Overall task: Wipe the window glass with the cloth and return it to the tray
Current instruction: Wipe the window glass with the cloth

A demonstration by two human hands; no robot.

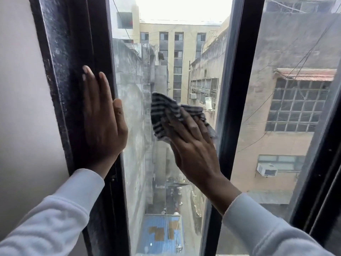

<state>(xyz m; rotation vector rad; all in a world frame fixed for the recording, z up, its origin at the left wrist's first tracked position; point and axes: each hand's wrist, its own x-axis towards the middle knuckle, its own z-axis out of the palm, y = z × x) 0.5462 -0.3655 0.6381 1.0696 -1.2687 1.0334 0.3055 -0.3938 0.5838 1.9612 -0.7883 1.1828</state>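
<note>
Right hand (191,145) presses striped cloth (166,113) flat on glass (136,108); left hand (103,115) open against frame (73,52).

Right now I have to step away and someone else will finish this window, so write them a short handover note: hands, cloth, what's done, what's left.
Left hand: flat and open against the dark window frame, thumb at the edge of the glass, bracing only.
Right hand: pressing the striped cloth onto the glass pane, near the middle of the pane, toward its right edge.
Done: wiping is under way; how much of the pane is covered cannot be told.
Left: finish the pane, then put the cloth back in the tray, which is not in view.
</note>
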